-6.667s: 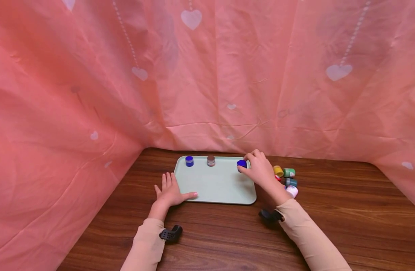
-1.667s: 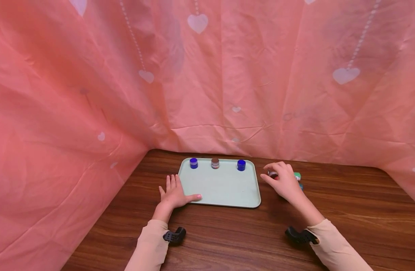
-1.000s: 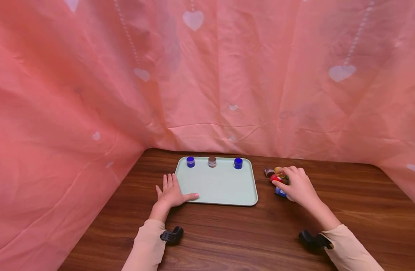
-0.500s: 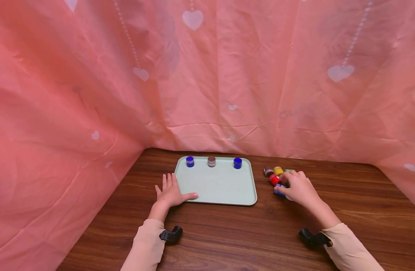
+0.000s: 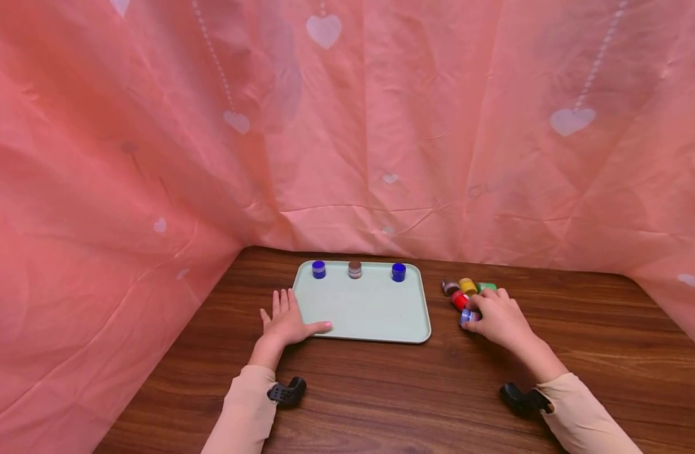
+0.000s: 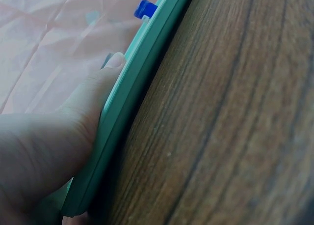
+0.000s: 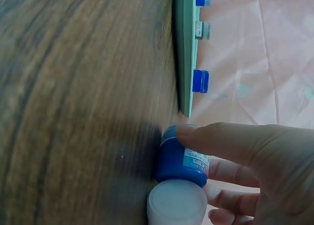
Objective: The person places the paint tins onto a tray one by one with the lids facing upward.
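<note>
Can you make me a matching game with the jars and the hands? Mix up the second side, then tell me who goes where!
1. brown-lidded jar
2. left hand
3. right hand
4. red jar

A. thumb and fingers around a sideways blue jar
B. off the tray, next to the yellow jar
C. on the tray, between two dark-blue jars
D. spread at a corner of the tray

Right pairs: 1-C, 2-D, 3-A, 4-B
</note>
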Tool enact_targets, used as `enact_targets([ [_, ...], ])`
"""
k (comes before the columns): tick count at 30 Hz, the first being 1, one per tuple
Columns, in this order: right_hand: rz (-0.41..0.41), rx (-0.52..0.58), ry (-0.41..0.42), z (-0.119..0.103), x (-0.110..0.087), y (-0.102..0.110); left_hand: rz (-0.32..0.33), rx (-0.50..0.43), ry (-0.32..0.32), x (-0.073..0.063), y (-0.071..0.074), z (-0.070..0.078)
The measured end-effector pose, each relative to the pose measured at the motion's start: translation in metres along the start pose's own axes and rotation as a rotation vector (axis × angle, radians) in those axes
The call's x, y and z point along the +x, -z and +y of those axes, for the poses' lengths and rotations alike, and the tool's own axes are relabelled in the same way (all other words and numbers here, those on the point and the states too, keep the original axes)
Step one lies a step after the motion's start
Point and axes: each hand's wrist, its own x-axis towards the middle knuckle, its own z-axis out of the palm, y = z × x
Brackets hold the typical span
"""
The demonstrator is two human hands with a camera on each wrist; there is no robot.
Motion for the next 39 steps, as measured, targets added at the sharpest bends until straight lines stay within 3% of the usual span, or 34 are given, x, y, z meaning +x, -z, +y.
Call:
enact_targets([
  [10, -0.043, -0.057, 0.021, -0.002, -0.001, -0.002, -0.002, -0.002, -0.003, 0.0, 0.001, 0.001],
  [21, -0.036, -0.057, 0.026, -0.006, -0.002, -0.002, -0.006, -0.008, -0.002, -0.002, 0.002, 0.002],
  [34, 0.056, -0.051, 0.038, -0.009, 0.0, 0.0, -0.008, -0.018, -0.001, -0.001, 0.002, 0.002],
  [39, 0.139, -0.054, 0.052, -0.011, 0.001, -0.002, -0.005, -0.019, 0.002, -0.001, 0.002, 0.002],
])
